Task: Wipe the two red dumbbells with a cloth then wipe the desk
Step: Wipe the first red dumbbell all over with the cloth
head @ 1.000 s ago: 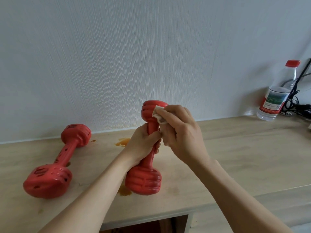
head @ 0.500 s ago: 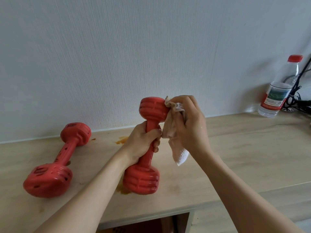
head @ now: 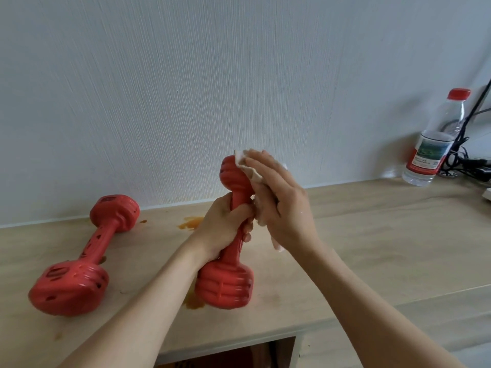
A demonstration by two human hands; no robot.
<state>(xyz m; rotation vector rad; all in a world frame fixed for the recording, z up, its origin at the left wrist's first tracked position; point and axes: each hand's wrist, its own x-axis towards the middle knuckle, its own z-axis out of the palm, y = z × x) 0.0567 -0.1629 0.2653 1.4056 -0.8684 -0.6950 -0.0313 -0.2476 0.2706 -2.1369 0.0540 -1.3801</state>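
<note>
My left hand [head: 225, 229] grips the handle of a red dumbbell [head: 225, 285] that stands tilted on its lower head on the wooden desk [head: 372, 248]. My right hand [head: 279, 203] lies with straight fingers over a white cloth [head: 245, 166], pressing it against the dumbbell's upper head. Most of the cloth is hidden under the palm. A second red dumbbell [head: 82, 261] lies flat on the desk at the left, untouched.
Orange-brown stains mark the desk: one near the wall [head: 191, 223], one by the held dumbbell's base [head: 194, 301]. A water bottle with a red cap [head: 435, 144] stands at the back right beside black cables [head: 467, 160]. The wall runs close behind.
My right hand has flattened out and slid the cloth up over the top head of the dumbbell; the hanging cloth end is now tucked under the palm. The left hand's grip is unchanged.
</note>
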